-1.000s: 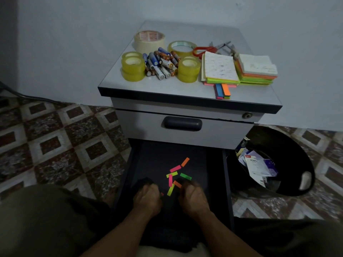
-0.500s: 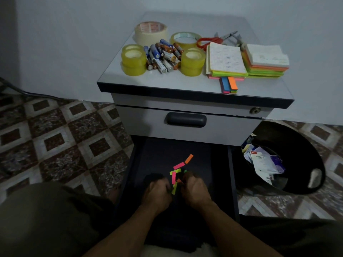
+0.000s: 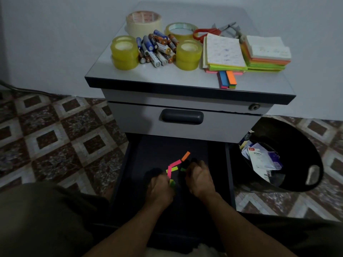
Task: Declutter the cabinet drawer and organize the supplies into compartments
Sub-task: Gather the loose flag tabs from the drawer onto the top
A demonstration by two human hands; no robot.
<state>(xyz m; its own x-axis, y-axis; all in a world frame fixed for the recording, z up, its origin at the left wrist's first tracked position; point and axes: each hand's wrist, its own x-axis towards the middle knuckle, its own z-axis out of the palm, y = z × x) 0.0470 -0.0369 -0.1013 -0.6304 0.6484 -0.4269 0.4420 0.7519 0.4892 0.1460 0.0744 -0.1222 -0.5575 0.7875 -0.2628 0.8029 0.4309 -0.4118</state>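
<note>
1. We are reaching both hands into the open bottom drawer (image 3: 157, 149) of the cabinet, at 6 o'clock in our view.
2. Our left hand (image 3: 160, 188) is curling its fingers inward and pinching a green flag (image 3: 172, 182), which is showing at the hand's 1 o'clock edge.
3. Our right hand (image 3: 199, 180) is bending its fingers down toward the drawer floor. The tips are disappearing into the dark, so we cannot tell whether they are gripping anything.
4. The loose sticky flags (image 3: 175, 162) are lying on the drawer floor between the hands and at 12 o'clock from them. They are pink, yellow-green and green, with an orange one lying farthest out at 1 o'clock.
5. At 12 o'clock, the cabinet top (image 3: 148, 76) is carrying a masking tape roll (image 3: 143, 22) and a clear tape roll (image 3: 181, 30). Two yellow tape stacks (image 3: 124, 52) are flanking a pile of batteries (image 3: 156, 49).
6. At 3 o'clock from the batteries, red-handled scissors (image 3: 204, 33) are lying behind the sticky note pads (image 3: 225, 52). A flag pad stack (image 3: 227, 79) is sitting at the front edge.
7. A black bin (image 3: 297, 138) is leaning at 3 o'clock from the drawer and holding paper packaging (image 3: 261, 160).
</note>
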